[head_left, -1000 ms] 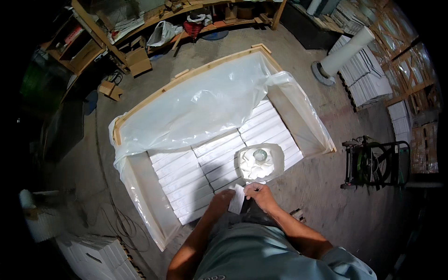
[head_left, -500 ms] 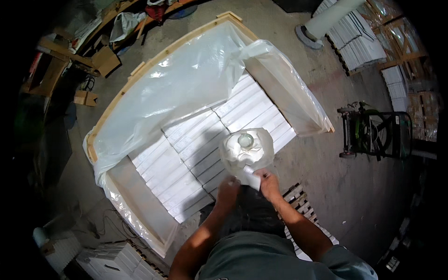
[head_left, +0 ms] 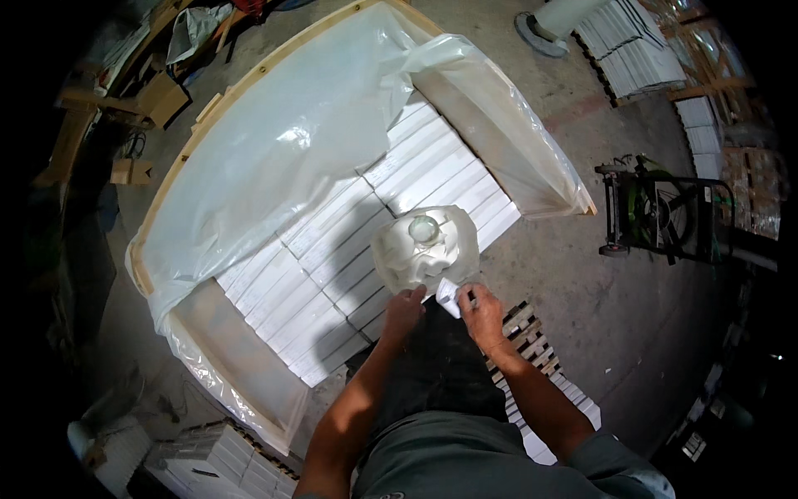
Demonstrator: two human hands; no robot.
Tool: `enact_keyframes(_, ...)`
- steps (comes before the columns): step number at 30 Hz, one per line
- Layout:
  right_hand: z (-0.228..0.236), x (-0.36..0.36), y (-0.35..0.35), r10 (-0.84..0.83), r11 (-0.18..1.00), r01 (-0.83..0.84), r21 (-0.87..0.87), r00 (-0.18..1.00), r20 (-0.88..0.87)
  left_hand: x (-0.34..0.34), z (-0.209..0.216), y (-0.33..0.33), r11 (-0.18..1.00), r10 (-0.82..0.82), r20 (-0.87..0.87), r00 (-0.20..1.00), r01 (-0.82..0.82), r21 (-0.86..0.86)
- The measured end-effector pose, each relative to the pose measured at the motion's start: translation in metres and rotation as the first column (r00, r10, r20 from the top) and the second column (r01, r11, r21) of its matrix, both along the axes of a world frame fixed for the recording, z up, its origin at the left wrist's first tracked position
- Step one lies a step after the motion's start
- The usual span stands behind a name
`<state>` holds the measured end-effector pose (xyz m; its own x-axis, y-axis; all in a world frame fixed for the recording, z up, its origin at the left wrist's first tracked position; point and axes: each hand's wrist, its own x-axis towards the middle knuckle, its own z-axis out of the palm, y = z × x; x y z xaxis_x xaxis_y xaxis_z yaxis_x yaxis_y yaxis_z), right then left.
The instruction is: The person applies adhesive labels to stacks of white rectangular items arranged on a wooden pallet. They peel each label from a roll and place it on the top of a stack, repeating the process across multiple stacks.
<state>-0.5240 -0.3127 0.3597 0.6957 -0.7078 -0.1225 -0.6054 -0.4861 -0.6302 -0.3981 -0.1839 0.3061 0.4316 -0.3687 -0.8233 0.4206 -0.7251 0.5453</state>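
Observation:
My right hand (head_left: 482,314) pinches a small curled white piece, like paper or a label (head_left: 448,298). Close by on the left, my left hand (head_left: 404,311) has its fingers drawn together at the near rim of a pale, roundish shell or wrapping (head_left: 391,245); what they grip, if anything, cannot be made out. A clear, round, glass-like piece (head_left: 424,229) sits in the middle of that shell's creased white inside. Below and beyond it, white flat boxes (head_left: 332,224) stand packed in rows inside a large wooden crate (head_left: 181,158).
Translucent plastic sheeting (head_left: 274,150) drapes the crate's far and side walls. A wheeled frame (head_left: 665,212) stands on the floor to the right. Near my right arm lies a slatted pallet (head_left: 525,337). Stacked white boxes (head_left: 224,457) stand at lower left, and a thick post (head_left: 557,21) rises at upper right.
The view has shifted, so the crate sits higher and further left. Both hands stay close to the pale shell. The white piece remains in my right hand, now more curled.

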Motion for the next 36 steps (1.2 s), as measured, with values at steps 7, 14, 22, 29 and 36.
enact_keyframes(7, -0.01, 0.014, 0.062, -0.027, 0.96, 0.036, 0.278, 0.999, -0.038, -0.029, -0.013, 0.075, 0.995, -0.031, -0.083, 0.996, 0.023, -0.099)
enact_keyframes(14, -0.066, 0.004, 0.124, -0.19, 0.76, 0.209, 0.615, 0.977, -0.097, -0.041, -0.021, 0.149, 0.996, 0.091, -0.056, 0.994, -0.092, -0.019)
enact_keyframes(22, -0.169, 0.008, 0.187, -0.344, 0.589, 0.38, 0.713, 0.917, -0.204, -0.043, -0.14, 0.212, 0.979, 0.15, 0.091, 0.985, -0.161, 0.123)
enact_keyframes(29, -0.261, 0.058, 0.208, -0.466, 0.596, 0.412, 0.69, 0.876, -0.121, 0.013, -0.205, 0.211, 0.979, 0.024, 0.368, 0.93, -0.097, 0.181)
enact_keyframes(36, -0.302, 0.068, 0.206, -0.417, 0.726, 0.485, 0.488, 0.874, -0.249, 0.039, -0.219, 0.193, 0.938, -0.068, 0.299, 0.952, -0.041, 0.345)
